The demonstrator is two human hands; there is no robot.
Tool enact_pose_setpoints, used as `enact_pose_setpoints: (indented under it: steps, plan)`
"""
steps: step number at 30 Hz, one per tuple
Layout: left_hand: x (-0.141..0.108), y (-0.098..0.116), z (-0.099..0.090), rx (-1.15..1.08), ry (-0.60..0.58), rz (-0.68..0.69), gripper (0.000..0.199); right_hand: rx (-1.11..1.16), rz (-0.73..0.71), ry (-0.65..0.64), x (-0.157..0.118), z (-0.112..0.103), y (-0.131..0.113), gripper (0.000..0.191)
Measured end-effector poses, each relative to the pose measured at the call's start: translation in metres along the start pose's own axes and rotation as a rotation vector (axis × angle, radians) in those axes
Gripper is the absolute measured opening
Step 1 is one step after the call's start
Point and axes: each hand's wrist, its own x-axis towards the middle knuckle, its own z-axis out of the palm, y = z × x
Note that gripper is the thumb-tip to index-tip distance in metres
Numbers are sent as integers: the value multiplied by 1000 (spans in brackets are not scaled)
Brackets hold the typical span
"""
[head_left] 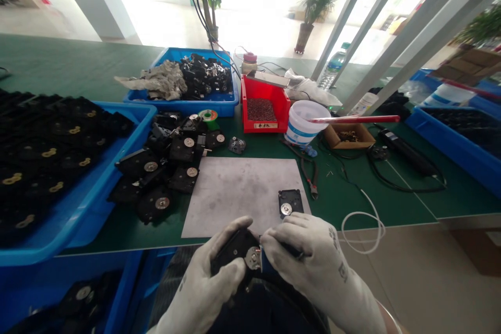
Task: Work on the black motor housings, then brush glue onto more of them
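My left hand (205, 274), in a white glove, grips a black plastic drive unit (233, 250) by its left side, thumb on top. A round silver motor (253, 259) sits at the unit's right end. Against that end, my gloved right hand (315, 255) is closed, its fingertips pinched. Dark blue material shows under those fingers, but I cannot make out what they hold. Just beyond the right hand, another black unit with a silver disc (289, 203) lies on the white sheet (242, 188).
Several black units (183, 148) are piled left of the sheet, beside a blue tray (146, 115) of black parts. Behind stand a red bin (282, 104) of small screws and a white bucket (299, 133). Pliers (313, 180) and a black corded tool (407, 154) lie to the right.
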Motion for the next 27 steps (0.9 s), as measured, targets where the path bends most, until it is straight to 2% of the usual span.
enact_pose_setpoints:
  steps: [19,27]
  plan:
    - [-2,1,1,-15,-1,-2,64,9,16,-40,1,-2,-1,43]
    - [-3,3,3,-17,17,1,62,-17,-22,-62,1,-3,1,42]
